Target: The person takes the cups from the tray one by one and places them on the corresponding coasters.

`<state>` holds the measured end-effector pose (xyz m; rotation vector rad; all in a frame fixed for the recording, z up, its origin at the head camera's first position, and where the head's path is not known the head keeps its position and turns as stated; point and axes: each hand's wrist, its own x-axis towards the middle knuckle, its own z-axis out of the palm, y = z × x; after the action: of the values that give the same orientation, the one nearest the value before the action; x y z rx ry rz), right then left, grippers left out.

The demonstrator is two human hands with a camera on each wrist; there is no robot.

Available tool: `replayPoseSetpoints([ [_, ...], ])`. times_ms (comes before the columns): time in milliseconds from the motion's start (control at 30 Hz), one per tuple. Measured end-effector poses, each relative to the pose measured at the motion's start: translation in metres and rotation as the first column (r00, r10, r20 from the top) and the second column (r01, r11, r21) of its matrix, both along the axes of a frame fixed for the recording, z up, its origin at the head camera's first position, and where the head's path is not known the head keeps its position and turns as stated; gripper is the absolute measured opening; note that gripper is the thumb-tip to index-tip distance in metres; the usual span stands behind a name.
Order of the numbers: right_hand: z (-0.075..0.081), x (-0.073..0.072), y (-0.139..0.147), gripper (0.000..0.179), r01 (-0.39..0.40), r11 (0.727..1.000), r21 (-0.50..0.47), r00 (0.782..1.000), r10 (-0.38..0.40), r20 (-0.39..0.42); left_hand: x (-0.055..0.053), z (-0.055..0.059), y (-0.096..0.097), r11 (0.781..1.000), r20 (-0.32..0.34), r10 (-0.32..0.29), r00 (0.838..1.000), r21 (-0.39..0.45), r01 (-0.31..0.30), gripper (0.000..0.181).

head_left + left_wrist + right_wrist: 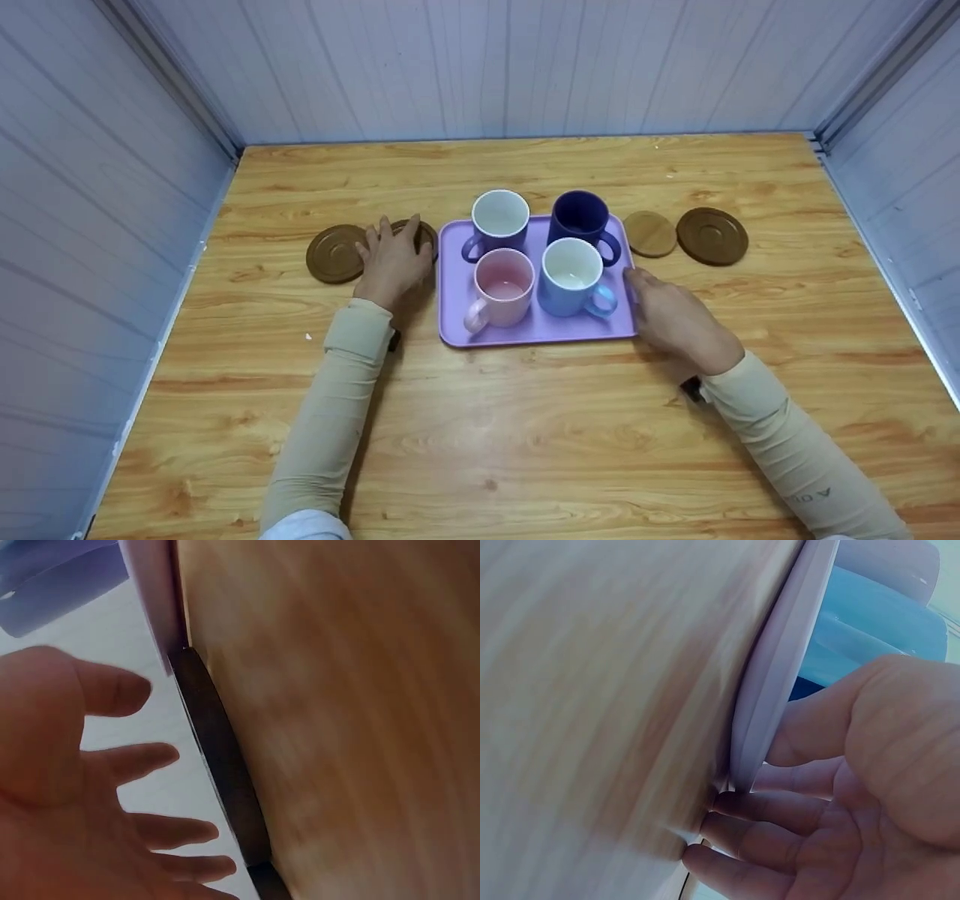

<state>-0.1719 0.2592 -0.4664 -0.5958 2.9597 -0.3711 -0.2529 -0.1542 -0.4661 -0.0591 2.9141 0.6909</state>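
A lilac tray [487, 341] lies on the table, carrying a pink mug [504, 289], a light blue mug [570, 289], a dark blue mug [579, 217] and a white-lined dark mug [500, 217]. My left hand [394, 262] is spread over a dark brown coaster [427, 234] at the tray's left side, partly hiding it. In the left wrist view the fingers stand apart from the coaster's edge [221, 742]. My right hand [679, 319] is at the tray's right edge. Its thumb meets the rim [780, 660], while lightly bent fingertips [697, 855] touch the table.
Another dark brown coaster [335, 253] lies left of my left hand. Beyond the tray's right side are a light wooden coaster [650, 234] and a dark brown one [712, 236]. Pale panel walls [480, 67] border the wooden table [487, 450] at the back and both sides.
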Motion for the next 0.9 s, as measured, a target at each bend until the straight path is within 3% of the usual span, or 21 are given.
replayPoseSetpoints([
  [167, -0.002, 0.001, 0.000, 0.051, -0.010, 1.000, -0.006, 1.000, 0.010, -0.024, 0.002, -0.002, -0.002, 0.998, 0.058, -0.057, 0.997, -0.024, 0.059, 0.063],
  [500, -0.004, 0.002, -0.001, 0.050, -0.010, 1.000, 0.001, 0.999, 0.010, -0.030, 0.002, 0.003, -0.005, 0.992, 0.162, -0.103, 0.981, -0.051, 0.113, 0.067],
  [900, 0.000, 0.001, 0.000, 0.050, -0.019, 1.000, 0.017, 1.000, 0.019, -0.021, -0.004, 0.009, -0.006, 0.984, 0.189, -0.146, 0.971, -0.070, 0.162, 0.073],
])
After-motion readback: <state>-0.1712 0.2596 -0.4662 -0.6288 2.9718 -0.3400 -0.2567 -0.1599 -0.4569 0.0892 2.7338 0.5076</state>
